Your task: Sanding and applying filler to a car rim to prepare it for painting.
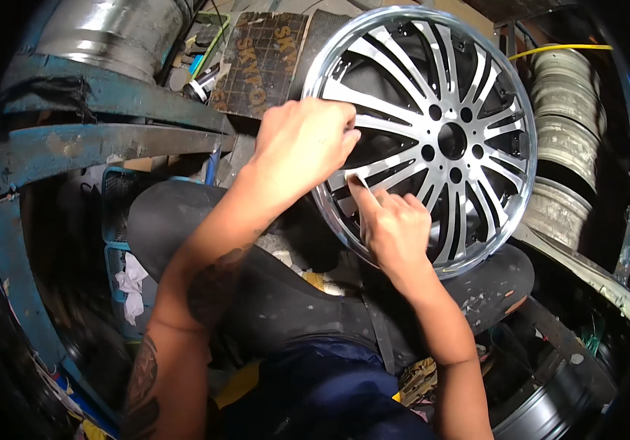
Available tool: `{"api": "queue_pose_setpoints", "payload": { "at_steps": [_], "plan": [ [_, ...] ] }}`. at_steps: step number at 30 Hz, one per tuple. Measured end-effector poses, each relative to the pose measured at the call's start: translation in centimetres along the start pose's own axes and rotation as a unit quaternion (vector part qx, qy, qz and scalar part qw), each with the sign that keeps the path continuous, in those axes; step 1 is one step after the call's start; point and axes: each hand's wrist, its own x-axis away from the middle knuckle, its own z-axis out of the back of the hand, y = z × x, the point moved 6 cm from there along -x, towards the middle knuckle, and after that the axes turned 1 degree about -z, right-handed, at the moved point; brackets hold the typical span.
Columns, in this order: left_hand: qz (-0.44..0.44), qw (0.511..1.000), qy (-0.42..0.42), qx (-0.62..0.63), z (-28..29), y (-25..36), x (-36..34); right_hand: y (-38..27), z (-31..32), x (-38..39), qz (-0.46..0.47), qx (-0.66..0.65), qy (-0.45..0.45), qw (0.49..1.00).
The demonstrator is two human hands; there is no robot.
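A large polished alloy wheel rim (469, 81) with silver and black spokes stands tilted on my lap, its face toward me. My left hand (304, 143) grips the rim's left edge, fingers curled over the lip near a spoke. Just below it, my right hand (396, 227) presses its index fingertip on a small pale strip at the lower left of a spoke, near the rim lip; the other fingers are curled in. Nothing else shows in either hand.
My knees in dark trousers (293, 293) bear the wheel. Blue metal beams (102, 143) and a steel drum (117, 33) lie at the left. Bare stacked rims (568, 139) stand at the right. A dark mat (264, 59) and a blue crate with a white rag (130, 282) lie nearby.
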Motion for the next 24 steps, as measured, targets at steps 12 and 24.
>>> {"api": "queue_pose_setpoints", "payload": {
  "at_steps": [12,24],
  "plan": [
    [-0.007,1.0,-0.001,-0.009,-0.5,0.2,0.0,0.2,0.1,-0.2,0.009,-0.03,0.007,0.999],
    [0.005,1.0,-0.009,-0.008,-0.4,-0.5,0.1,-0.2,2.1,-0.9,-0.005,-0.063,0.029,0.998]
  ]
}}
